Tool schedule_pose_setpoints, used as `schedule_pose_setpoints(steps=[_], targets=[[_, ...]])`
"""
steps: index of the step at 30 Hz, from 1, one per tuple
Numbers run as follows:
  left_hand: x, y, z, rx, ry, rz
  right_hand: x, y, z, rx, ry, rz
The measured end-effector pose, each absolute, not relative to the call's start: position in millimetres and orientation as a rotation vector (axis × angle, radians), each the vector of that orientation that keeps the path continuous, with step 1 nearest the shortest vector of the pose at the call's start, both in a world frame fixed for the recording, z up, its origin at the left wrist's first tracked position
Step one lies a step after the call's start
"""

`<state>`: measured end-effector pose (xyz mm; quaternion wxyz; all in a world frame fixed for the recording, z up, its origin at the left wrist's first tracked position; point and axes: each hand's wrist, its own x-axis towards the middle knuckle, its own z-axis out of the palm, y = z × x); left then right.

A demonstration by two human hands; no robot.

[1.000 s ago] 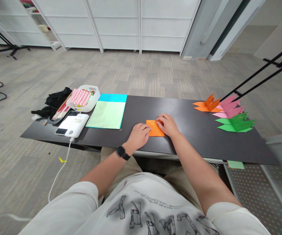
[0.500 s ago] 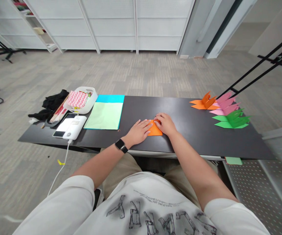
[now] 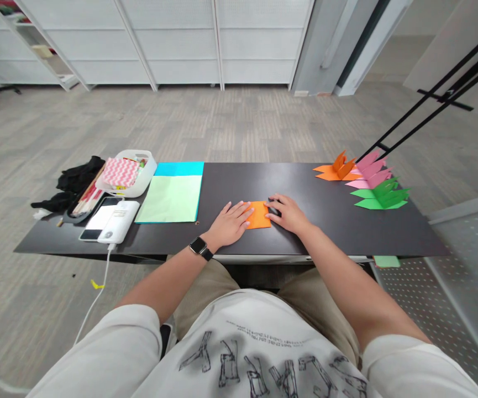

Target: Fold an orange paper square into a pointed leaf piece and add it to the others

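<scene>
A small folded orange paper (image 3: 258,215) lies flat on the dark table (image 3: 325,232), right in front of me. My left hand (image 3: 229,224), with a watch on its wrist, lies spread flat on the paper's left edge. My right hand (image 3: 289,213) rests on the table at the paper's right edge, its fingertips touching the paper. Neither hand grips anything.
Light green paper (image 3: 169,199) lies on a cyan sheet (image 3: 180,168) to the left. Beyond them are a white basket (image 3: 126,173) of patterned papers, a power bank (image 3: 118,221), a phone and black cloth. Folded orange (image 3: 333,171), pink (image 3: 369,174) and green (image 3: 382,197) paper shapes sit at the far right.
My left hand has slid onto the paper's left side and flattened. My right hand has moved off the top of the paper to its right edge.
</scene>
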<state>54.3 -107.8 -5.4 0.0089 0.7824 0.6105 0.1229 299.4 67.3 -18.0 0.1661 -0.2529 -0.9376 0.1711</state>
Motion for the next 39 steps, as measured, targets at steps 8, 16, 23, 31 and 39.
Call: schedule_pose_setpoints(steps=[8, 16, 23, 31, 39], targets=[[54, -107, -6, 2.397, 1.914, 0.415, 313, 73, -9, -0.660, -2.864, 0.564], [82, -105, 3, 2.566, 1.581, 0.387, 312, 73, -10, -0.674, -2.846, 0.608], [104, -118, 2, 2.514, 1.641, 0.482, 321, 70, -8, -0.703, -2.798, 0.690], [105, -120, 7, 2.494, 1.651, 0.497, 316, 41, -19, -1.149, -2.547, 0.556], [105, -119, 5, 2.432, 1.651, 0.551, 304, 42, -20, -1.304, -2.563, 0.482]])
